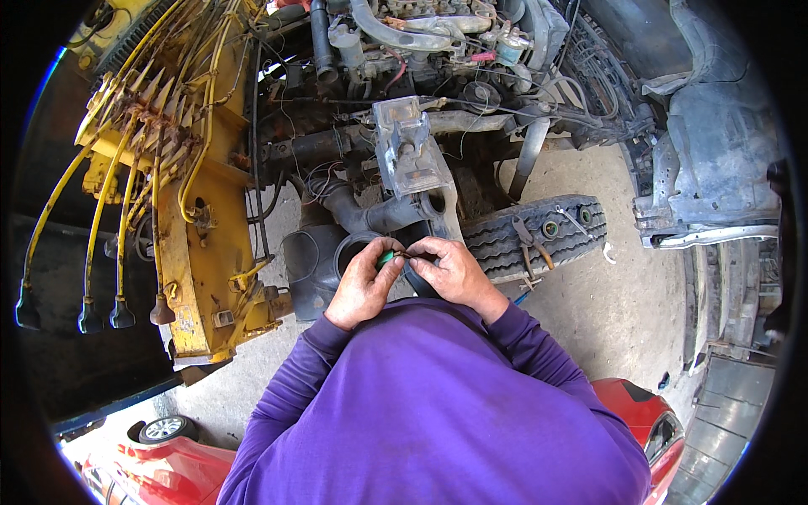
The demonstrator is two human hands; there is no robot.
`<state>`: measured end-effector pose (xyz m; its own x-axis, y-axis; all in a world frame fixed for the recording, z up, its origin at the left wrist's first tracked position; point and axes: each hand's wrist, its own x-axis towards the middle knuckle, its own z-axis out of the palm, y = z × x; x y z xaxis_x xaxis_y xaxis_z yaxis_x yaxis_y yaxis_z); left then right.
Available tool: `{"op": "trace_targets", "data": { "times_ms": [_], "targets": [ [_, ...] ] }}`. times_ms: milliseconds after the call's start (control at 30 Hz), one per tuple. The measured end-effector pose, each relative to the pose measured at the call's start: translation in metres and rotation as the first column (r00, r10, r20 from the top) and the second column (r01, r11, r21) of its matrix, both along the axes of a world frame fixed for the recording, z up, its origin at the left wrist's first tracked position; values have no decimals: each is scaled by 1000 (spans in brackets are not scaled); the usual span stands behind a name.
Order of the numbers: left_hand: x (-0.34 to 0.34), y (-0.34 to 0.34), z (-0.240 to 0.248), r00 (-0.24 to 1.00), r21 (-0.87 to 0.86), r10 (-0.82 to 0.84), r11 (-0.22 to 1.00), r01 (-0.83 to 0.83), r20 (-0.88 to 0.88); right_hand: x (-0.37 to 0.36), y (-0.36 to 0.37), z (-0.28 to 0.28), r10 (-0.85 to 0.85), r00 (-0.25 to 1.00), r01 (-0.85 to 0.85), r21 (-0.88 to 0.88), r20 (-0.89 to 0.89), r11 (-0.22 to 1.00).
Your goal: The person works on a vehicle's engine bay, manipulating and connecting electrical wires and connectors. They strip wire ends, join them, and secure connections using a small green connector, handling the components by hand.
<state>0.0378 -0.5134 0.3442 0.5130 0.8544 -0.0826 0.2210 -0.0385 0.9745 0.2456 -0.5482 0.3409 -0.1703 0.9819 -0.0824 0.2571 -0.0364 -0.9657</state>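
Observation:
My left hand (369,283) is closed, pinching a small green object (385,258) whose kind I cannot make out. My right hand (451,273) is closed too, its fingertips on a thin dark piece (407,255) that reaches toward the green object. Both hands nearly meet in front of my purple shirt. Just beyond them are a black branched air duct (362,212) and a worn grey metal bracket (410,151). To the right, a tyre (497,246) lies with pliers (528,239), a wrench (574,220) and a metal ring (551,228) on it.
An exposed engine (421,38) with loose wires fills the far side. On the left stands a yellow machine frame (206,278) with levers and hanging hoses. Dented body panels (724,143) are at the right. Red cars (164,467) show behind me on the concrete floor (581,328).

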Motion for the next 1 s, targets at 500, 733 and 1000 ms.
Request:
{"op": "trace_targets", "data": {
  "times_ms": [500,733,1000],
  "targets": [
    [4,-2,-11,998,-154,38,988,-29,51,8,-4,-9,-21,999,20,-33,-34,999],
    [1,-12,-14,952,-281,300,921,-271,63,54,-7,-12,-179,979,182,-17,96,983],
    [-4,-58,-21,871,-233,486,842,-487,-63,107,-5,-48,-133,981,136,-13,141,991]
  ]
}}
